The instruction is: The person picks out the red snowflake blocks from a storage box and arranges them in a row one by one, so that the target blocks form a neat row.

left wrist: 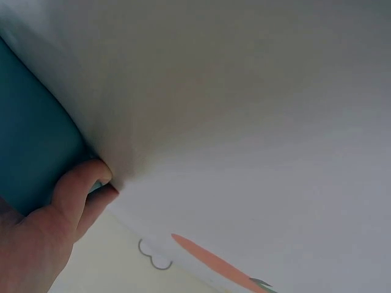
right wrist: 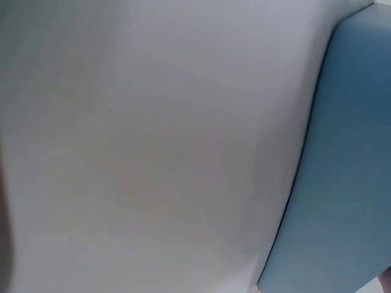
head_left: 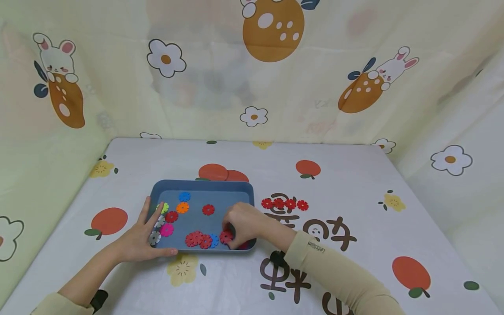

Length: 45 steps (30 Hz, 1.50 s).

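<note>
A blue-grey tray (head_left: 220, 187) lies on the printed cloth, holding plastic snowflake discs. My left hand (head_left: 135, 243) holds its near left corner, fingers over the left side and thumb along the front; the left wrist view shows bent fingers (left wrist: 76, 189) at the tray's edge. Inside the tray's near right corner, my right hand (head_left: 244, 223) pinches at a red snowflake disc (head_left: 226, 237), its fingertips partly hidden. Beside it lie several red snowflake discs (head_left: 194, 239) and a blue one (head_left: 214, 240). The right wrist view shows mainly the tray's outer wall (right wrist: 348, 152).
Red snowflake discs (head_left: 290, 204) stand in a row on the cloth right of the tray. In the tray's left half lie blue (head_left: 184, 197), orange (head_left: 183, 207), pink (head_left: 167, 229) and grey discs (head_left: 155, 238). A printed curtain (head_left: 212, 113) closes off the back and sides.
</note>
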Available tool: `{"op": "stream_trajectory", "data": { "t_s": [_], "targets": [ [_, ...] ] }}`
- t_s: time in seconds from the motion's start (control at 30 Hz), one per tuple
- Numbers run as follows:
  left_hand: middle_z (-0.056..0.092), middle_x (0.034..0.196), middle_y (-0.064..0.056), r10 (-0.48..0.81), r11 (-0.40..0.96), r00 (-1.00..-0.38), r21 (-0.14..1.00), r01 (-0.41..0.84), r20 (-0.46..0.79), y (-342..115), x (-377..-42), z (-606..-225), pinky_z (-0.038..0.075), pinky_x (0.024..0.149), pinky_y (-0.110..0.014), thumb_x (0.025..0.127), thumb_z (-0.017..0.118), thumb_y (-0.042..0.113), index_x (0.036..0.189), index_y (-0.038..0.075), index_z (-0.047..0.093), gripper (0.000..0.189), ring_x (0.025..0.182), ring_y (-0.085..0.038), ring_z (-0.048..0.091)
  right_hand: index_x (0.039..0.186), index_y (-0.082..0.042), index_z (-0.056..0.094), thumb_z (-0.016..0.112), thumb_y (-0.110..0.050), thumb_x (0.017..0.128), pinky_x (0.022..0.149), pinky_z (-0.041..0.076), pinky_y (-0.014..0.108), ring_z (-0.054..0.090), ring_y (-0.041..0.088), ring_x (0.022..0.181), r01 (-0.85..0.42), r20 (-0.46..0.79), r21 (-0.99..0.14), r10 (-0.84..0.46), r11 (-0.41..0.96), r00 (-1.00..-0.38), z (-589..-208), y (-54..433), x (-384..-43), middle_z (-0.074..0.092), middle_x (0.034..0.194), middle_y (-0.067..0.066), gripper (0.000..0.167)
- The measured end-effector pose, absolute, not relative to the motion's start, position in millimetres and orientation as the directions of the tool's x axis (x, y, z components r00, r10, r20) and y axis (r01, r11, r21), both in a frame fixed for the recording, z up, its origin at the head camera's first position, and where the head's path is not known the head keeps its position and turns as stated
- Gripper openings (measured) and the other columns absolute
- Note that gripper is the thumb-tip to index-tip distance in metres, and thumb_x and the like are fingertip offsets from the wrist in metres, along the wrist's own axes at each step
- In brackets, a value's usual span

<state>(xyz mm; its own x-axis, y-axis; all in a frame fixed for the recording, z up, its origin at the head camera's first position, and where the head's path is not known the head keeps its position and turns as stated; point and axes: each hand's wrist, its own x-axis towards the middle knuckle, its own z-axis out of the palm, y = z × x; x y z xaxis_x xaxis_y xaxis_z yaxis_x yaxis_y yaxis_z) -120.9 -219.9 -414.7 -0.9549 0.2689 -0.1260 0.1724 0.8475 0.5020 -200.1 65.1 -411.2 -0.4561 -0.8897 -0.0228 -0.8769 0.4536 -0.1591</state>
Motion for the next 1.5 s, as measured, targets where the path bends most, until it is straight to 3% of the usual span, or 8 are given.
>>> {"op": "stream_trajectory", "data": {
  "t_s": [0.27, 0.57, 1.1, 1.5],
  "targets": [
    [-0.013, 0.147, -0.026, 0.267, 0.854, -0.955, 0.490, 0.173, -0.128, -220, -121, -416, 0.051, 0.072, -0.051, 0.062, 0.071, 0.062, 0.147, 0.006, 0.007, 0.120, 0.114, -0.056, 0.038, 0.086, -0.016, 0.071, 0.074, -0.037, 0.065, 0.058, 0.039, 0.016, 0.049, 0.000, 0.061, -0.836, 0.008, -0.248, -0.862, 0.489, -0.507, -402, 73, -202, 0.063, 0.069, -0.012, 0.029],
    [-0.014, 0.147, -0.026, 0.266, 0.853, -0.955, 0.493, 0.170, -0.130, -220, -121, -415, 0.051, 0.070, -0.050, 0.062, 0.071, 0.062, 0.147, 0.007, 0.006, 0.120, 0.113, -0.056, 0.038, 0.085, -0.014, 0.071, 0.075, -0.028, 0.063, 0.052, 0.040, 0.013, 0.048, -0.003, 0.054, -0.823, 0.138, -0.325, -0.837, 0.467, -0.529, -387, 94, -206, 0.063, 0.069, -0.011, 0.026],
    [-0.014, 0.147, -0.026, 0.264, 0.860, -0.955, 0.481, 0.170, -0.136, -219, -121, -415, 0.052, 0.069, -0.049, 0.062, 0.070, 0.064, 0.147, 0.007, 0.005, 0.121, 0.113, -0.056, 0.040, 0.085, -0.010, 0.069, 0.075, -0.022, 0.063, 0.055, 0.047, 0.020, 0.057, 0.009, 0.062, -0.679, 0.176, -0.388, -0.673, 0.623, -0.718, -376, 162, -218, 0.063, 0.070, -0.007, 0.026],
    [-0.014, 0.147, -0.026, 0.257, 0.861, -0.956, 0.483, 0.159, -0.143, -219, -122, -416, 0.052, 0.070, -0.050, 0.062, 0.070, 0.063, 0.147, 0.007, 0.005, 0.121, 0.113, -0.056, 0.039, 0.083, -0.011, 0.069, 0.075, -0.019, 0.063, 0.054, 0.045, 0.024, 0.054, 0.008, 0.061, -0.593, 0.233, -0.371, -0.546, 0.715, -0.804, -385, 221, -226, 0.061, 0.069, -0.009, 0.022]
  ]
}}
